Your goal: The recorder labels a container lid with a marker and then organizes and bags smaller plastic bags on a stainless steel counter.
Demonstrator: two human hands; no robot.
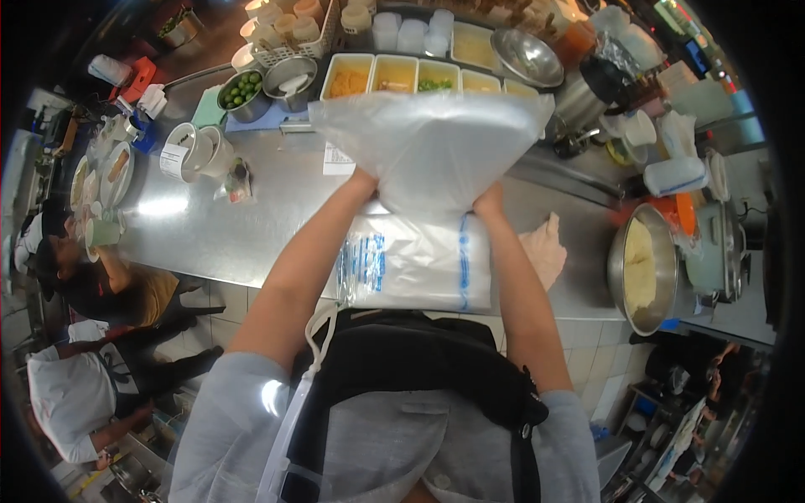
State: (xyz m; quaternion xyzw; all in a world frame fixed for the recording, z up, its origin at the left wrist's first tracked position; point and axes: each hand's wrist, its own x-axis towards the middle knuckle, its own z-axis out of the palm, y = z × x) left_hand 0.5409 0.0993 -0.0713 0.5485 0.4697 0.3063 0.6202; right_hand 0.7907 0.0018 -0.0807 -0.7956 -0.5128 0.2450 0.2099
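A wide sheet of clear plastic, a plastic bag (436,151), stands spread and raised over the steel counter in front of me. My left hand (366,183) is at its lower left edge and my right hand (488,199) at its lower right edge. Both hands are closed on the bag, though its film hides most of the fingers. Beneath my wrists, at the counter's near edge, lies a flat pack of clear plastic bags (411,260) with blue print. Beside my right forearm rests a pale crumpled piece (543,251) whose kind I cannot make out.
White ingredient tubs (348,75) line the back of the steel counter (243,230), near a bowl of green limes (242,94). Lidded white cups (186,147) stand left; a steel bowl of yellow food (641,268) sits right. Co-workers (71,386) stand at the left.
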